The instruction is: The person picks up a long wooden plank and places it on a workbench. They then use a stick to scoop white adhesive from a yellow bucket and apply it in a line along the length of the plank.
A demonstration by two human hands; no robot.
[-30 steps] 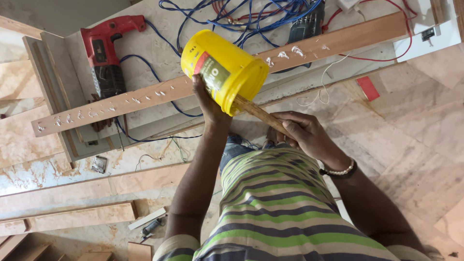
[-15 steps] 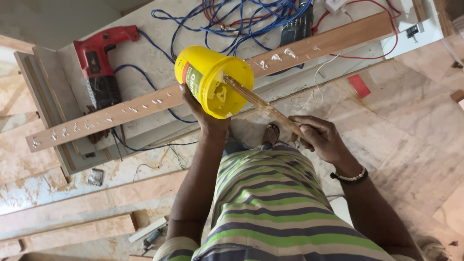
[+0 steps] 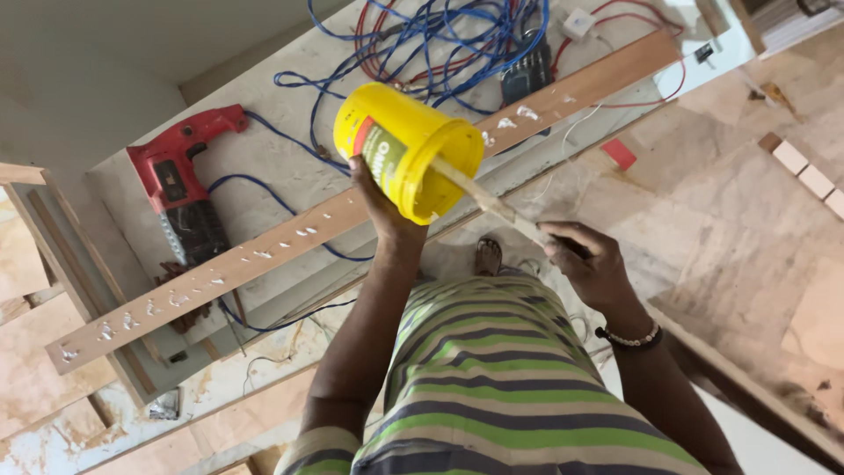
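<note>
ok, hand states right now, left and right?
Left hand: closed around the tilted yellow bucket.
Right hand: closed on the wooden stick, whose other end reaches into the bucket.

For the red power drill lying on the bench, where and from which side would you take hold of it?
Grip the red power drill by its dark lower handle section, probably coming from above. It lies flat on the white bench top, with nothing covering that part. Its blue cord trails off the handle end toward the wooden strip, so lift gently to avoid snagging it.
</note>
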